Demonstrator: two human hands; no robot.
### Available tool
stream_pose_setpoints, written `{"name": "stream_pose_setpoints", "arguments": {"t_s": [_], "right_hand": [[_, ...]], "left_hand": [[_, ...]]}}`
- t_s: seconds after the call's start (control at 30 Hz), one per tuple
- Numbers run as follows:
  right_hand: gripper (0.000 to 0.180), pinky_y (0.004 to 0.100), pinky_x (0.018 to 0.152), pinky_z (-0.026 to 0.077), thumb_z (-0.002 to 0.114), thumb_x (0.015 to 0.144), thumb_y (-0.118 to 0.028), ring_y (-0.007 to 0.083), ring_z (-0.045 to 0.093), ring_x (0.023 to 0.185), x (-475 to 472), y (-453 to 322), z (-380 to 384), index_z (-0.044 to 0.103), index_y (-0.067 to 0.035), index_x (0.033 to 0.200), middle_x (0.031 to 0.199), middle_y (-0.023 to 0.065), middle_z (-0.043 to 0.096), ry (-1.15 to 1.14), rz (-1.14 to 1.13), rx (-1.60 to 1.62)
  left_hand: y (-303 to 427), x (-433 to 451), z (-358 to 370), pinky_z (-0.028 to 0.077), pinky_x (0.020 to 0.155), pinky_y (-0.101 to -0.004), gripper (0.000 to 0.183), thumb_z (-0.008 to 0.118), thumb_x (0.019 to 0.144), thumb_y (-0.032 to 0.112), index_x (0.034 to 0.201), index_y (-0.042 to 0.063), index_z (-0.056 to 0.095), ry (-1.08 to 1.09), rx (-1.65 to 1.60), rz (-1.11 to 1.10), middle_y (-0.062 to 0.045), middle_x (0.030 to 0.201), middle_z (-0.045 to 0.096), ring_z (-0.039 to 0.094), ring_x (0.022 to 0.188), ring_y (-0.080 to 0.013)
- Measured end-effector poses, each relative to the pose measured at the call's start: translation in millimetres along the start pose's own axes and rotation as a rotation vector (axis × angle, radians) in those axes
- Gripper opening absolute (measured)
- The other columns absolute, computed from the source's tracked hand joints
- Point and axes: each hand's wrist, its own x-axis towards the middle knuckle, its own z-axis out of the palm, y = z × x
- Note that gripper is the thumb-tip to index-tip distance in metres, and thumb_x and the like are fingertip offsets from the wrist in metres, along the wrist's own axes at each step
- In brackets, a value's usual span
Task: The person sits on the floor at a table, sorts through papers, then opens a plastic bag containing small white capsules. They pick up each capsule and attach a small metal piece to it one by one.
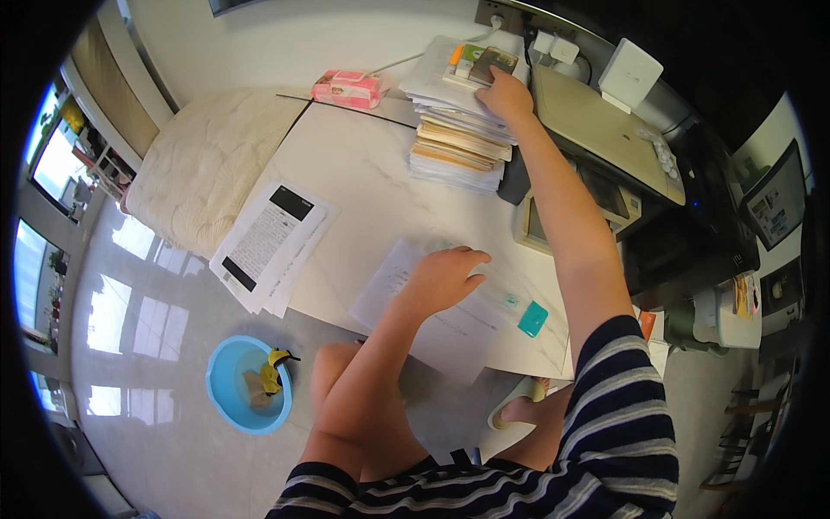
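My right hand [509, 97] reaches to the top of a tall stack of papers [454, 139], its index finger on a dark flat rectangular item [493, 65], perhaps a phone. Whether it grips this item is hard to tell. Beside that item lie an orange object [456, 54] and a small green-and-white packet [468, 60]. My left hand [447, 276] is over printed paper sheets [447, 337] at the table's near edge, thumb and fingers apart, with nothing seen in it. A teal rectangular case [532, 319] lies right of the sheets, near a small clear item [510, 301].
More printed sheets [272, 240] overhang the left edge of the marble-patterned table [363, 168]. A pink wipes pack [350, 89] stands at the back. Right of the stack are a printer [596, 123] and a white router [632, 72]. A blue basin [249, 415] sits on the floor.
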Motion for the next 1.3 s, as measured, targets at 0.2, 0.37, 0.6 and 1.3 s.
{"name": "stream_pose_setpoints", "arguments": {"t_s": [0.2, 0.37, 0.6, 1.3], "right_hand": [[0.07, 0.0437, 0.098, 0.052, 0.066, 0.085, -0.038, 0.0345, 0.064, 0.115, 2.2, 15.3, -5.0, 0.045, -0.016, 0.149, 0.128, 0.0143, 0.066, -0.093, 0.002, 0.002], [0.081, 0.0497, 0.105, 0.047, 0.068, 0.088, -0.033, 0.043, 0.053, 0.13, -35.5, -15.7, -29.5, 0.029, -0.024, 0.158, 0.145, 0.0254, 0.05, -0.023, 0.067, -0.014], [0.062, 0.0513, 0.11, 0.041, 0.067, 0.085, -0.019, 0.045, 0.043, 0.136, -106.7, 100.7, -112.9, 0.051, -0.019, 0.145, 0.151, 0.0269, 0.042, 0.415, -0.203, 0.089], [0.026, 0.0435, 0.078, 0.054, 0.063, 0.09, -0.015, 0.0331, 0.067, 0.091, -130.1, 215.7, -150.5, 0.073, -0.023, 0.113, 0.103, 0.0087, 0.071, 0.289, -0.165, -0.182]], "left_hand": [[8.0, 4.7, 1.9, 0.053, 0.085, -0.0423, 0.033, 0.065, 0.094, 0.022, 0.125, 0.013, 0.065, -0.037, -0.022, 0.024, -0.013, 0.116, 0.068, 0.069, 0.096, -0.0311], [-0.6, 2.9, 8.0, 0.053, 0.084, -0.0423, 0.033, 0.065, 0.093, 0.021, 0.125, 0.012, 0.066, -0.052, 0.001, 0.006, -0.013, 0.114, 0.069, 0.069, 0.096, -0.0313], [2.9, 1.2, 15.8, 0.054, 0.083, -0.0409, 0.032, 0.066, 0.093, 0.02, 0.124, 0.012, 0.067, -0.065, 0.011, 0.019, -0.013, 0.114, 0.07, 0.069, 0.096, -0.0311], [-1.4, 14.7, 47.4, 0.051, 0.093, -0.0437, 0.033, 0.066, 0.092, 0.022, 0.123, 0.012, 0.066, -0.143, 0.005, 0.06, -0.013, 0.119, 0.068, 0.063, 0.111, -0.0341]]}}
